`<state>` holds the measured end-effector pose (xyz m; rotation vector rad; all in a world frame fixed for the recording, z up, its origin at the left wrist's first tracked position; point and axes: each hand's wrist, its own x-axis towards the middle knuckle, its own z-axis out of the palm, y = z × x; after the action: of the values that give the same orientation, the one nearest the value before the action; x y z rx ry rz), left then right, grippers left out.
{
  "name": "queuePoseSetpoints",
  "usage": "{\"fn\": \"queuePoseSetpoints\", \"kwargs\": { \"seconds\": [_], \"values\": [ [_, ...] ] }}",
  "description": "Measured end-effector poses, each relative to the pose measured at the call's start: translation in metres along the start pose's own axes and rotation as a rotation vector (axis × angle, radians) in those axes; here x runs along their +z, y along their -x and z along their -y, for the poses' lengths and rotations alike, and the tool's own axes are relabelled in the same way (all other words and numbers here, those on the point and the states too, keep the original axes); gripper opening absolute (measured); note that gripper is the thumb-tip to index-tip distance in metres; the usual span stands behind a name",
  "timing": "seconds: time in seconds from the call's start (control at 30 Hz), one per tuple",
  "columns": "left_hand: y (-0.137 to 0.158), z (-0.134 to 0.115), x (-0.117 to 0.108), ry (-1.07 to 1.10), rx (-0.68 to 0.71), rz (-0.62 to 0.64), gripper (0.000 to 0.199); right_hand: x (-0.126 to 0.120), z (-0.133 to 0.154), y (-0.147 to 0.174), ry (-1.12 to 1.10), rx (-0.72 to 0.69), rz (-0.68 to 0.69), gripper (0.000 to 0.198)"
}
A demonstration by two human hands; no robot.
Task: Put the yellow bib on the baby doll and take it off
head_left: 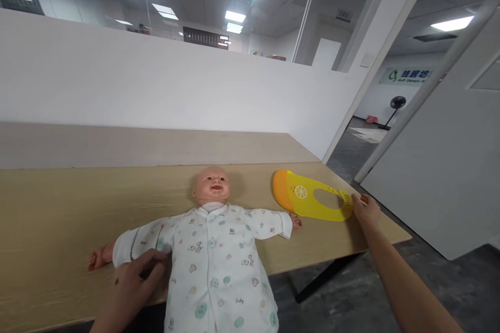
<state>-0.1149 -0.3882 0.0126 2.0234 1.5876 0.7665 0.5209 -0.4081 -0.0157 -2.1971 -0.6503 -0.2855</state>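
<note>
A baby doll [213, 265] lies face up on the table, its arms spread, in a white garment with small coloured prints. My left hand [135, 281] is beside the doll's body, just below its sleeve at the left. Its fingers are loosely curled, with a gap between thumb and forefinger, and nothing shows in them. To the right of the doll's head lies a yellow bib [316, 197] with an orange end and a white citrus-slice print. My right hand [366, 212] pinches the bib's neck end, near the table's right edge; some fingertips are hidden.
The wooden table [78, 192] has a dark metal leg [328, 276]. Behind it are a pale ledge [156, 145] and a white half wall [156, 83] with glass above. At the right, a white door [437, 166] stands open, showing a standing fan [397, 103] beyond.
</note>
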Motion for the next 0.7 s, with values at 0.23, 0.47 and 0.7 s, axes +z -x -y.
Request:
{"fn": "queuePoseSetpoints", "kwargs": {
  "seconds": [0.23,0.47,0.7],
  "values": [
    [-0.001,-0.003,-0.001,-0.043,-0.025,0.004,0.027,-0.019,0.020,0.060,-0.015,-0.048,0.106,0.050],
    [0.011,-0.013,0.008,-0.143,0.045,0.066,0.026,-0.042,0.066,0.222,-0.249,-0.812,0.283,0.015],
    [0.014,-0.012,0.013,0.084,-0.021,0.054,0.025,-0.036,0.146,0.311,-0.448,-0.798,0.652,0.024]
  ]
}}
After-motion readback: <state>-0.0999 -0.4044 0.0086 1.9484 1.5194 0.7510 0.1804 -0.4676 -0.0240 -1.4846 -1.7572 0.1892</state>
